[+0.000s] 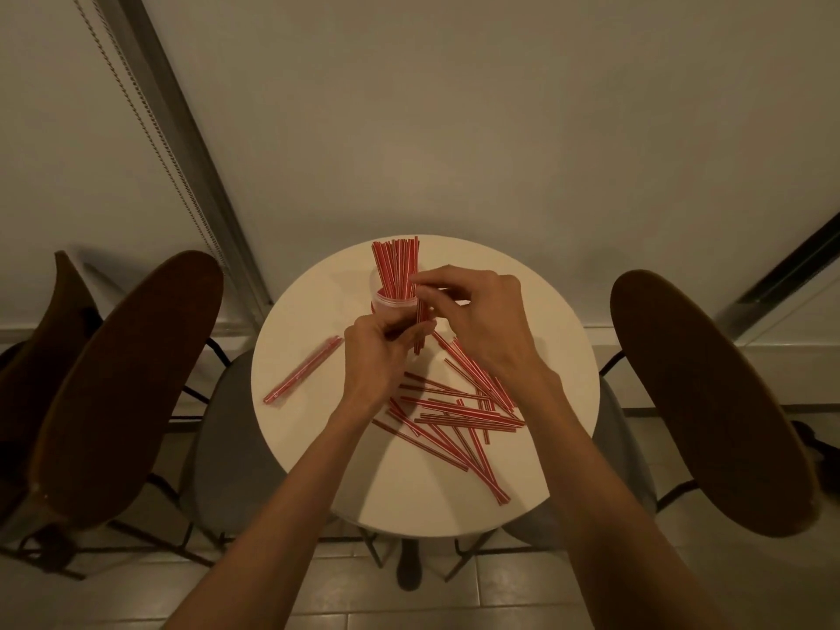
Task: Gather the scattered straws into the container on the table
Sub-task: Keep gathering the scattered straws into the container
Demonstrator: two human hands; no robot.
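Small bunch of straws (420,327): upright between my two hands, just right of the container, lower ends near the tabletop.
Container (394,306): clear, at the far middle of the round white table (313,470), packed with standing red-striped straws (394,270).
Loose straws (454,416): criss-crossed pile on the near right of the table, partly under my right wrist.
Wrapped pack (302,370): lies alone on the left side, well apart from the pile.
My left hand (377,356): fingers curled, pinching the bunch low down.
My right hand (472,311): arched over, fingertips pressed together on the bunch's upper part.
My forearms: both reach in from the near edge, bare.
Chairs (127,384): brown-backed, on either side.
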